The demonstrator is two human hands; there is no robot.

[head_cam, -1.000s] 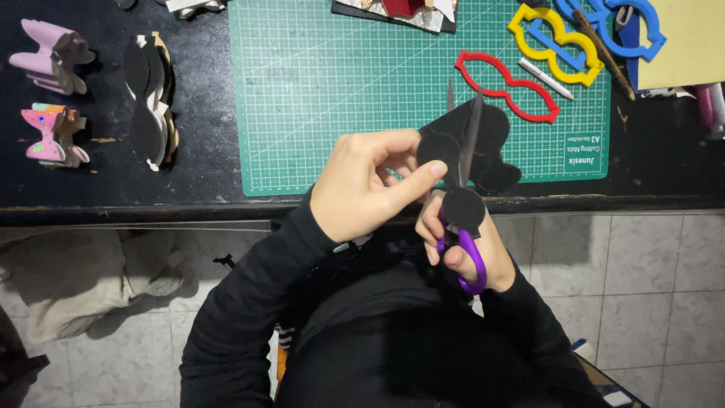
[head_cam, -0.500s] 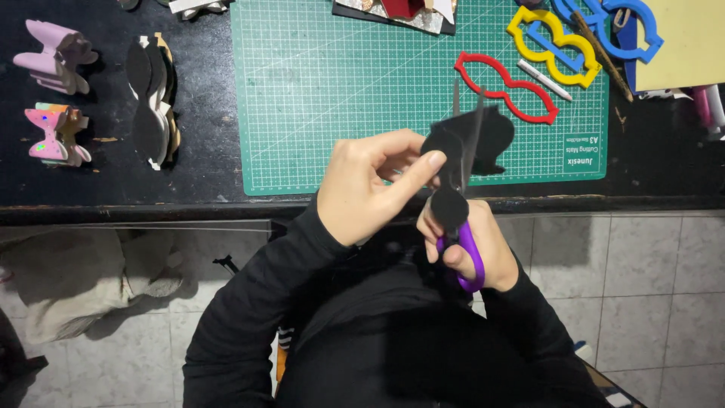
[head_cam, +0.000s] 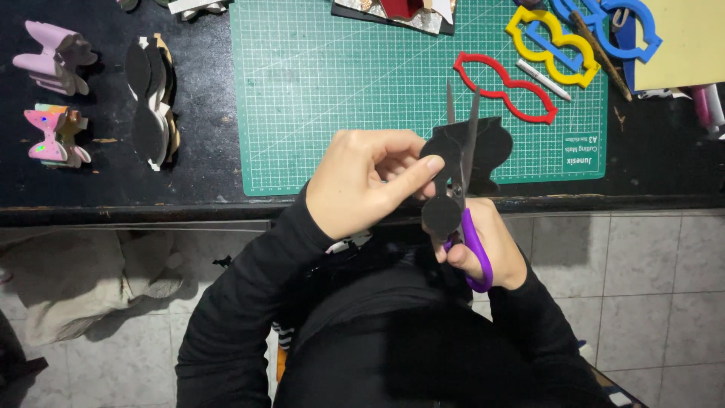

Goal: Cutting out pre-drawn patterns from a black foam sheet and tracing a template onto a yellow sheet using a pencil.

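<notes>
My left hand (head_cam: 362,181) pinches a black, lobed cut-out piece (head_cam: 491,145) between thumb and fingers, holding it above the near edge of the table. My right hand (head_cam: 491,253) grips purple-handled scissors (head_cam: 462,143). Their blades stand apart and point away from me, with the black piece between them. A round lobe of the black piece hangs down over my right fingers.
A green cutting mat (head_cam: 340,83) covers the black table. On it lie a red outline template (head_cam: 504,85), a yellow one (head_cam: 551,45) and a blue one (head_cam: 612,26). Stacked black cut-outs (head_cam: 149,106) and finished pink bows (head_cam: 53,57) sit at the left. Tiled floor lies below.
The black piece has turned and shifted a little in my left hand, and the scissor blades have moved further along it. Both hands stay near the table edge.
</notes>
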